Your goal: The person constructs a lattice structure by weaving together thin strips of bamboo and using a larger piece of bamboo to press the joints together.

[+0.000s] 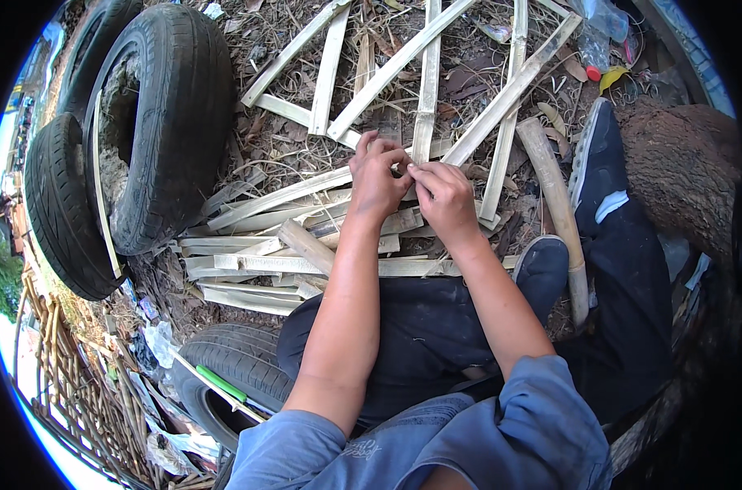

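On the far left, three worn black tyres can be counted: two (154, 122) (60, 208) stand upright against each other, and a third tyre (232, 367) lies flat near the person's left knee, with a green-handled tool (221, 384) across it. Below them, a bundle of thin bamboo canes (77, 384) is bent by the lens and partly cut off at the rim. No surface is used; the ground (257, 147) is bare earth with dry leaves and litter, outdoors. Split bamboo slats (257, 265) lie in a loose pile in front of the knees, too overlapped to count. Further up, longer slats form a crossed bamboo frame (428, 90) on the ground. The left hand (375, 180) and the right hand (443, 196) meet at one upright slat of this frame, fingertips pinched together at the crossing; what they pinch is too small to make out. To the right, a round bamboo pole (555, 204) lies between two dark shoes (596, 163) (543, 265). At the far right, a rough tree trunk (681, 163) fades into shadow.
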Tool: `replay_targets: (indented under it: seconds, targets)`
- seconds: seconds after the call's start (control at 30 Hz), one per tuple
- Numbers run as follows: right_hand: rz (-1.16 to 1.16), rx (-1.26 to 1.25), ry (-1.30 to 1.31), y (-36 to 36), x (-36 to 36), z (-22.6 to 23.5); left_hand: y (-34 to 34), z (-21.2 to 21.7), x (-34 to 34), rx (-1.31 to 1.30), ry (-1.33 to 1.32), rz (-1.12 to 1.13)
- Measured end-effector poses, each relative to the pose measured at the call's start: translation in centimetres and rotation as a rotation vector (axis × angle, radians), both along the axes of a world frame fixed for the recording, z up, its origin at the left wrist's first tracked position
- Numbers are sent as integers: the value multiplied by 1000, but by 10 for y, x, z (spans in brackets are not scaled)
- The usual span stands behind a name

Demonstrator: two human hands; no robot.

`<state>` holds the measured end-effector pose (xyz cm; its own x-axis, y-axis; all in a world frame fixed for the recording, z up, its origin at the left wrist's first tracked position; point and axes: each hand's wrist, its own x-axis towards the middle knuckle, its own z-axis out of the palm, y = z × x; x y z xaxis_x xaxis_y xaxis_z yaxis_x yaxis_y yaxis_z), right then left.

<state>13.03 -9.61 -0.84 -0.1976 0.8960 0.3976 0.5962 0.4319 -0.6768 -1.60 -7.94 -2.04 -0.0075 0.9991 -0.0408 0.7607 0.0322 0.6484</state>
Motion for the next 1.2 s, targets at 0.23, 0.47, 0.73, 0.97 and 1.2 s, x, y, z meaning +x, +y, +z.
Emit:
replay_targets:
  seconds: [0.23, 0.47, 0.73, 0.97, 1.2]
  targets:
    - [-65, -32, -48, -2, 15, 3, 2, -6, 19, 126, -242, -150]
    - [-121, -84, -50, -5, 44, -10, -1, 29, 30, -100, -151, -140]
    - [-104, -62, -49, 1, 39, -8, 1, 40, 19, 142, 110, -110]
    - [-71, -74, 49, -2, 35, -10, 1, 7, 26, 92, -78, -144]
    - [-128, -5, 12, -8, 41, -15, 1, -3, 40, 146, -106, -106]
